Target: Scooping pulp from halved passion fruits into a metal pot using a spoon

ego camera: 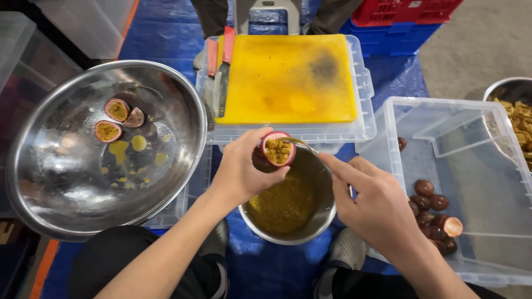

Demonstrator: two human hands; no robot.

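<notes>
My left hand (pixel 239 173) grips a halved passion fruit (pixel 276 149), cut face up, over a small steel bowl (pixel 324 218) partly filled with yellow pulp. My right hand (pixel 372 206) holds a metal spoon (pixel 300 143) whose tip reaches into the fruit's seedy flesh. To the left, a large steel bowl (pixel 50 182) holds three passion fruit halves (pixel 117 109) and smears of juice.
A yellow cutting board (pixel 288 77) lies on an upturned clear bin, with two red-handled knives (pixel 220 72) beside it. A clear crate (pixel 487 182) on the right holds several whole dark passion fruits (pixel 432 205). Another steel bowl (pixel 512 91) sits at the far right. A person's legs stand beyond the board.
</notes>
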